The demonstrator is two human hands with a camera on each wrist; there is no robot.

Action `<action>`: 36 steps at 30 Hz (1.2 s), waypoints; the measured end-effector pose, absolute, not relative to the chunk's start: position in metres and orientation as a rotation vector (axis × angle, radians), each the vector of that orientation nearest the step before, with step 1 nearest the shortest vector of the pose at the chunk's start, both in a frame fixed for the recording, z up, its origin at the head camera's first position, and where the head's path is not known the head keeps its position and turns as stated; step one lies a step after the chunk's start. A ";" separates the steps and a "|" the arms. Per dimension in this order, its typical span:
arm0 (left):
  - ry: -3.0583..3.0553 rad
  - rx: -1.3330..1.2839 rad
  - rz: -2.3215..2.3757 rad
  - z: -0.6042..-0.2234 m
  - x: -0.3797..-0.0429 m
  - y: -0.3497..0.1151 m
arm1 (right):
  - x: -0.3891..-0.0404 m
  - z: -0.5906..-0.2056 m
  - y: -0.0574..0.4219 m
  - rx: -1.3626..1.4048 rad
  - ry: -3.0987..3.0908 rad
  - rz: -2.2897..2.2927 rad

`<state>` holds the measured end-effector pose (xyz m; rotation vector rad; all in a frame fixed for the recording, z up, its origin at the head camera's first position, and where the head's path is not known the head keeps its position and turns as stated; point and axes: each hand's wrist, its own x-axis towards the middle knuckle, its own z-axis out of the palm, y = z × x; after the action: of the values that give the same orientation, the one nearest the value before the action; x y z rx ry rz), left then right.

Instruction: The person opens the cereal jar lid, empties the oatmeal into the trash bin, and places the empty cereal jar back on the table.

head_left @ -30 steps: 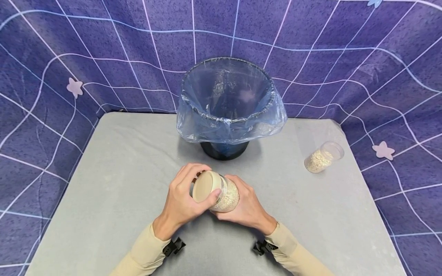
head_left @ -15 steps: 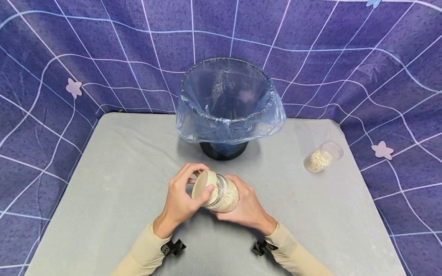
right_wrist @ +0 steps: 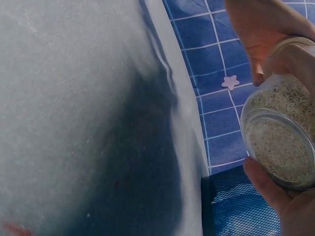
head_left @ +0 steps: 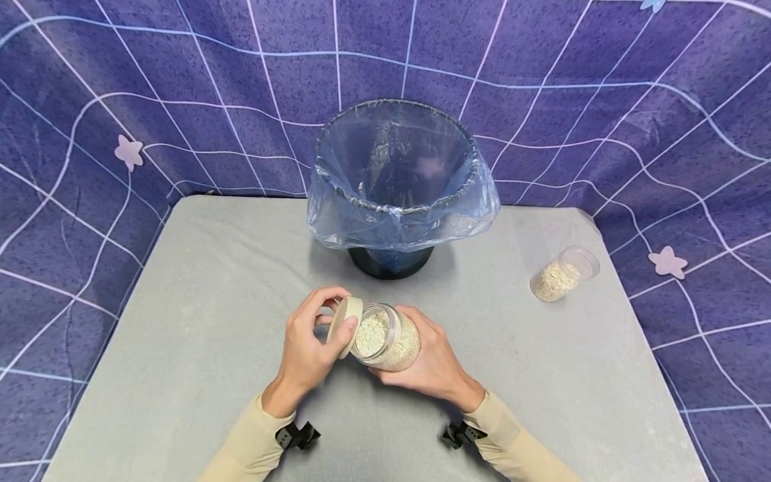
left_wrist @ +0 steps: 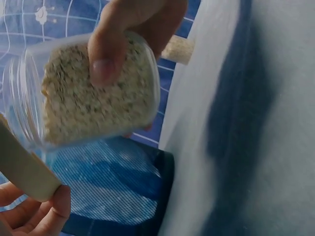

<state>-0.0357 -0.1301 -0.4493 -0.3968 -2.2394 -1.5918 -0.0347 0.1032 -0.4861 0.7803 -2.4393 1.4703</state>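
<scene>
My right hand point(head_left: 435, 355) grips a clear jar point(head_left: 402, 345) of oat flakes, tilted so its mouth faces left and up. A cream lid point(head_left: 345, 326) is pinched by my left hand point(head_left: 306, 345) just left of that mouth. The flakes show through the uncovered opening in the head view. In the left wrist view the jar point(left_wrist: 98, 93) has a threaded neck, with the lid point(left_wrist: 24, 164) tilted at its edge. From the right wrist view the jar's round base point(right_wrist: 280, 147) faces the camera.
A bin point(head_left: 391, 264) lined with a blue plastic bag point(head_left: 397, 227) stands beyond my hands. At the right of the grey table point(head_left: 199, 321) is a second clear container point(head_left: 557, 280), partly filled with flakes. Purple cloth point(head_left: 241, 80) with a grid pattern surrounds the table.
The lid has come off the jar's mouth and moved left with my left hand. The jar's mouth has turned more upward, exposing the flakes. My right hand stays nearly still.
</scene>
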 end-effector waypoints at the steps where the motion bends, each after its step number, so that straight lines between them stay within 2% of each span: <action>1: -2.239 -0.384 -1.592 -0.451 -0.035 -0.132 | -0.034 -0.486 0.104 0.776 -2.441 1.478; 17: -2.374 -0.296 -1.468 -0.470 -0.024 -0.153 | -0.031 -0.486 0.109 0.675 -2.457 1.559; 28: -2.502 -0.404 -0.922 -0.479 -0.023 -0.165 | -0.033 -0.486 0.113 0.631 -2.466 1.553; 36: -2.531 -0.438 -0.740 -0.491 -0.020 -0.178 | -0.031 -0.484 0.116 0.608 -2.444 1.601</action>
<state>-0.0203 -0.1777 -0.4909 -0.4378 -2.5311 -0.7404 -0.0306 0.1158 -0.4837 0.6081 -2.4445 1.6013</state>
